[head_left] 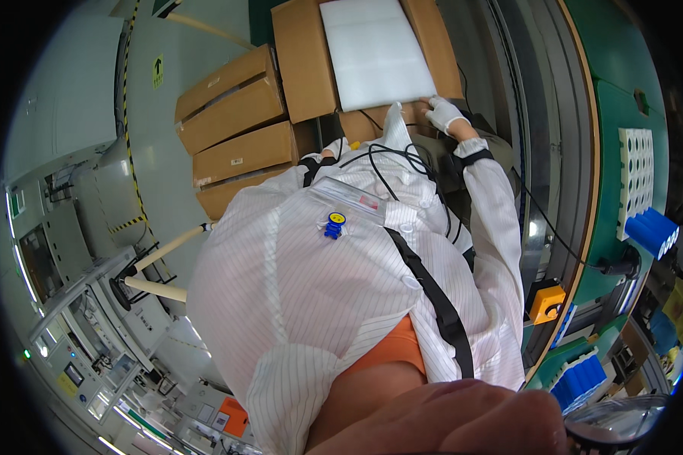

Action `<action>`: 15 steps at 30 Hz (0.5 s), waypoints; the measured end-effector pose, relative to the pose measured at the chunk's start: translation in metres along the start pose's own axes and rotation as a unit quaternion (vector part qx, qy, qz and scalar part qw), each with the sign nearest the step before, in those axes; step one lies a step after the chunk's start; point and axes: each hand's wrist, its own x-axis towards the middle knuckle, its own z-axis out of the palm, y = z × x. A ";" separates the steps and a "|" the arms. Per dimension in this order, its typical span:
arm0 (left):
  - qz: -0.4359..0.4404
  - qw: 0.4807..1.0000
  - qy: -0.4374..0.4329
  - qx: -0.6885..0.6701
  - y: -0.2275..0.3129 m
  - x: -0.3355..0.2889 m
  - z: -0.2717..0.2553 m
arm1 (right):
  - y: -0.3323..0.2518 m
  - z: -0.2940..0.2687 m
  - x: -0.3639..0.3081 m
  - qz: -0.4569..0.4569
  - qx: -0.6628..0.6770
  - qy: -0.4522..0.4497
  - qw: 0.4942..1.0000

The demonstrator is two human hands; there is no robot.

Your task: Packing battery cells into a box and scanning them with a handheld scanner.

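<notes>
A white foam sheet (379, 53) lies in an open cardboard box (303, 64) in front of me, between its raised side flaps. My right hand (445, 115), in a white glove with bare fingertips, is at the box's near right corner. Its fingers stretch left along the near edge of the foam sheet and look open; whether they press on it I cannot tell. My left hand (332, 150) is low by my lap, left of the box's near edge. Sleeve and cables cover most of it, so its fingers are hidden. Black cables (387, 155) loop across my lap.
More cardboard boxes (239, 114) stand to the left of the open one. On the right runs a green-topped bench (611, 152) with a white perforated tray (636, 171), blue cylindrical cells (651, 231) and a yellow switch box (546, 305). A wooden-coloured pole (155, 288) is at left.
</notes>
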 end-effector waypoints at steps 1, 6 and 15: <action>-0.007 1.000 -0.004 -0.006 0.007 -0.002 0.010 | 0.004 0.000 -0.014 0.004 0.005 0.005 1.000; -0.029 0.999 -0.013 -0.037 0.052 -0.008 0.046 | -0.003 0.004 -0.072 0.092 0.185 -0.054 0.977; -0.056 0.989 -0.005 -0.136 0.105 -0.040 0.113 | -0.078 -0.063 -0.178 -0.202 0.071 0.109 0.971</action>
